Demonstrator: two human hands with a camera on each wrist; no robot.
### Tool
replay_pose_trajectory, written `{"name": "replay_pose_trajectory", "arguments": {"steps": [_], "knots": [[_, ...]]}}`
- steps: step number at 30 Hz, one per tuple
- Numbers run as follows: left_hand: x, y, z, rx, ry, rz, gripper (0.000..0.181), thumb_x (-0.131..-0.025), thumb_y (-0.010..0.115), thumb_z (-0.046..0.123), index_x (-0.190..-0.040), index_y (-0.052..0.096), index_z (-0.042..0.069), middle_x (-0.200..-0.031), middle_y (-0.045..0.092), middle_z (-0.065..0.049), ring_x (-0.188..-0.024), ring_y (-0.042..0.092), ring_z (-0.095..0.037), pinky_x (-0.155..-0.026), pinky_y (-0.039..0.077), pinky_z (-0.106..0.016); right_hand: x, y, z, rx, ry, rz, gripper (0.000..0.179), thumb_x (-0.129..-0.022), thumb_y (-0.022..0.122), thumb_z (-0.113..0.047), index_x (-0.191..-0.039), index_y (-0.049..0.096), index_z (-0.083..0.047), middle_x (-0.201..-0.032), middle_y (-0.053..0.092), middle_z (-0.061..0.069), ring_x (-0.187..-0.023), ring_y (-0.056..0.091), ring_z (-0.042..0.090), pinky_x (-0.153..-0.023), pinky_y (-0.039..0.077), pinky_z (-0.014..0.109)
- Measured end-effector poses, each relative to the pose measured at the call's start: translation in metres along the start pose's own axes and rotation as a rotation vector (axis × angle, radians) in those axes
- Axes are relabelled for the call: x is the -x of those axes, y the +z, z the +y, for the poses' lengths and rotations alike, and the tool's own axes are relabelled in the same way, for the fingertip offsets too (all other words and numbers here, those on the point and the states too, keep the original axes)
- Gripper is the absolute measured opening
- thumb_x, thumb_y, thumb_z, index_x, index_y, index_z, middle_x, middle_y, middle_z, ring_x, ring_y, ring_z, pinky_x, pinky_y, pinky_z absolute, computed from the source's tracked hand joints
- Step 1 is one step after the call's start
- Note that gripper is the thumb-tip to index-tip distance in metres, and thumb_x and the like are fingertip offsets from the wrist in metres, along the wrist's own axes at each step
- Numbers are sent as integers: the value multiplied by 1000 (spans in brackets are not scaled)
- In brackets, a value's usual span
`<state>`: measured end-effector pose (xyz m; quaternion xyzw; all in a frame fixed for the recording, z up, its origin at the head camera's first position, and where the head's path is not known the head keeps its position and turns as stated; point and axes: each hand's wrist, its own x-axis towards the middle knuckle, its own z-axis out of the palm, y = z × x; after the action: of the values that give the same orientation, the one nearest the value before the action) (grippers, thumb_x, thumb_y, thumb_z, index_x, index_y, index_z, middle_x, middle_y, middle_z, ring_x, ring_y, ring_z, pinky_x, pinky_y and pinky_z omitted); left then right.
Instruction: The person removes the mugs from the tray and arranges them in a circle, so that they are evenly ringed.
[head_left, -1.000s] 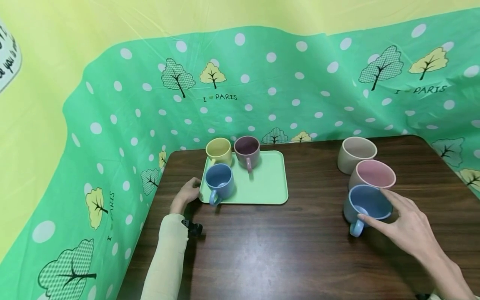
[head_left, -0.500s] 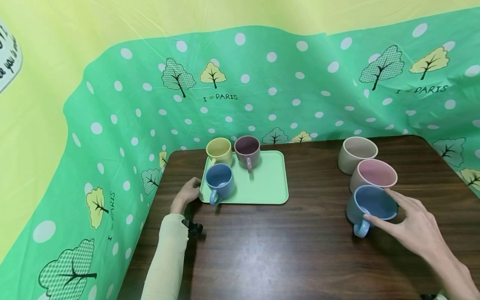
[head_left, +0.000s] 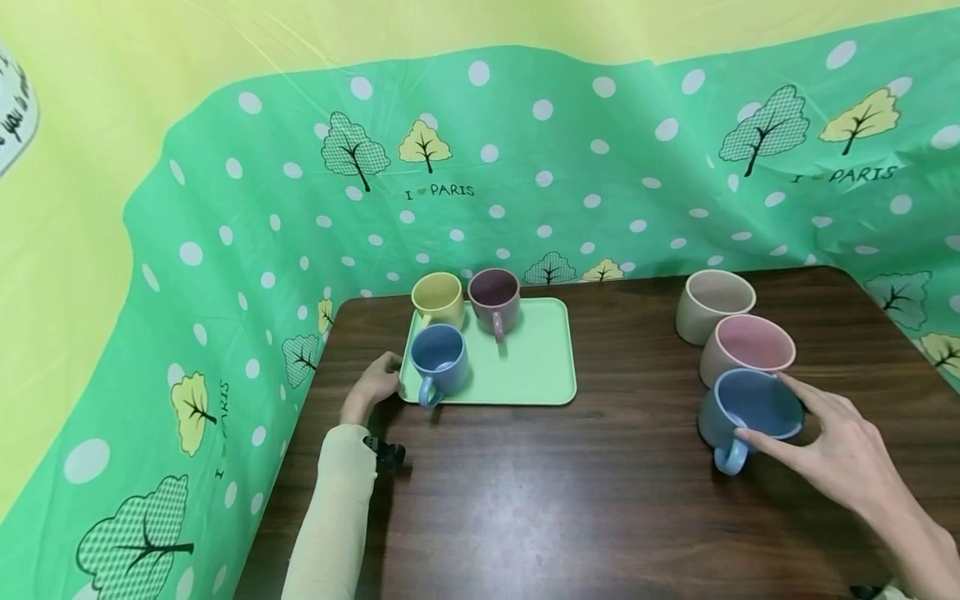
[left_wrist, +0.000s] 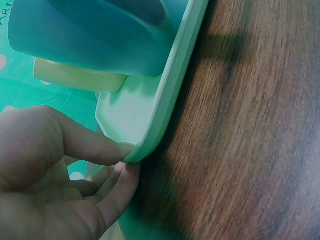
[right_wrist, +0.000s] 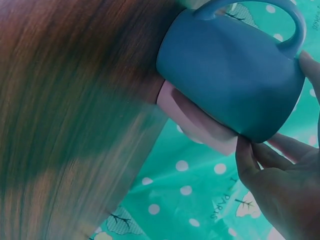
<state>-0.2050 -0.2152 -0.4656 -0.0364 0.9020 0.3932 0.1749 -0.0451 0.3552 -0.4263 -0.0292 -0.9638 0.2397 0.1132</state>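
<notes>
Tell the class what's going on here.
A person's right hand grips a blue mug, in front of a pink mug and a pale mug on the table. The left hand pinches a corner of the green tray, where a yellow mug, a purple mug and another blue mug stand.

On the table (head_left: 525, 500), a tray (head_left: 528, 371) at left bears a far-left mug (head_left: 452, 310), a second mug (head_left: 510, 308) to its right and a third mug (head_left: 455, 377) nearer, with a near mug (head_left: 717, 421) before a middle cup (head_left: 716, 360) and a far cup (head_left: 692, 321) at right.

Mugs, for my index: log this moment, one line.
left hand: pinches green tray; right hand: holds blue mug; on tray: other blue mug, yellow mug, purple mug
</notes>
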Motion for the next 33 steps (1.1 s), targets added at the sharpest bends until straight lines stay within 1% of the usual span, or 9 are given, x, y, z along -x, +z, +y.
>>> {"name": "replay_pose_trajectory", "arguments": {"steps": [4, 7, 15, 18, 22, 24, 25, 29, 33], "knots": [[0, -1, 1, -7, 5, 2, 40, -91, 39, 7, -130, 47, 3, -123, 50, -21, -97, 47, -30, -79, 40, -40, -1, -1, 0, -10, -6, 0, 101, -66, 82, -47, -146, 37, -4, -126, 47, 37, -109, 39, 48, -78, 29, 64], [-1, 0, 0, 12, -22, 1, 42, -92, 38, 6, -133, 45, 4, -126, 49, -20, -102, 46, -30, -83, 37, -41, -2, -1, -1, -24, -12, -2, 102, -66, 83, -46, -146, 36, -4, -127, 47, 36, -108, 40, 49, -78, 29, 64], [-2, 0, 0, 4, -29, 5, 42, -90, 41, 3, -132, 45, 4, -114, 52, -18, -96, 46, -28, -80, 37, -38, -6, -2, 0, -69, -62, -13, 102, -67, 84, -40, -146, 33, 0, -128, 46, 37, -110, 41, 52, -80, 29, 64], [-2, -1, -1, -7, -25, 5, 41, -91, 41, 5, -132, 46, 5, -119, 52, -18, -98, 46, -29, -81, 37, -39, -7, -3, 0, -76, -88, -23, 103, -67, 85, -38, -146, 32, 2, -126, 46, 37, -107, 43, 52, -79, 33, 58], [-3, -1, -2, -12, -27, -2, 42, -92, 38, 6, -133, 44, 5, -126, 50, -19, -102, 46, -30, -83, 37, -40, -9, -5, -2, -75, -112, -39, 102, -69, 84, -35, -146, 30, 4, -126, 44, 37, -107, 41, 50, -78, 33, 57], [-4, -1, -2, -14, -28, -2, 42, -92, 37, 6, -134, 44, 5, -127, 50, -19, -102, 46, -30, -84, 37, -40, -10, -7, -6, -74, -113, -39, 100, -72, 82, -35, -146, 29, 4, -127, 42, 37, -111, 38, 52, -85, 32, 60], [-4, -1, -3, -11, -29, -2, 42, -92, 37, 6, -134, 44, 5, -127, 49, -19, -103, 46, -30, -84, 37, -40, -10, -8, -9, -68, -109, -43, 99, -74, 80, -36, -147, 27, 4, -129, 39, 38, -114, 35, 54, -88, 28, 66], [-5, -1, -2, -14, -23, 6, 40, -93, 37, 6, -132, 46, 4, -127, 50, -19, -102, 46, -30, -84, 37, -40, -15, -11, -25, -27, -92, -9, 90, -80, 75, -39, -146, 30, 4, -134, 34, 39, -123, 25, 56, -103, 12, 70], [-4, -1, -2, -8, -20, 8, 39, -91, 39, 5, -130, 47, 4, -127, 50, -19, -102, 46, -30, -83, 38, -40, -21, -13, -44, -60, -128, 43, 78, -80, 75, -31, -142, 39, 0, -136, 35, 34, -123, 28, 52, -100, 18, 69]]}}
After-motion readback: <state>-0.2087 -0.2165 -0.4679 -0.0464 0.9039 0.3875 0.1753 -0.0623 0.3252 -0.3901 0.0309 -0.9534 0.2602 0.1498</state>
